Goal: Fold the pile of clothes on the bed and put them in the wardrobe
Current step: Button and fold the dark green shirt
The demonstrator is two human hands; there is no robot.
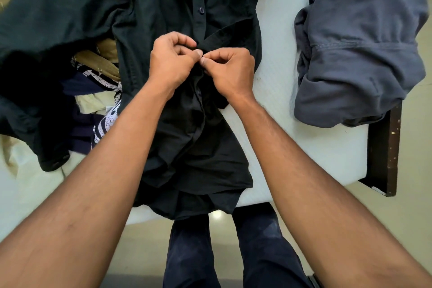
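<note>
A black button-up shirt lies spread lengthwise on the white bed, its hem hanging over the near edge. My left hand and my right hand meet at the shirt's button placket in the middle. Both pinch the placket fabric between thumb and curled fingers, thumbs almost touching. A dark button shows higher up the placket. To the left lies a heap of other clothes: dark, tan and a black-and-white patterned piece.
A crumpled grey-blue garment sits at the bed's right side, near the dark wooden bed frame. My legs in dark trousers stand on the pale floor at the bed's near edge.
</note>
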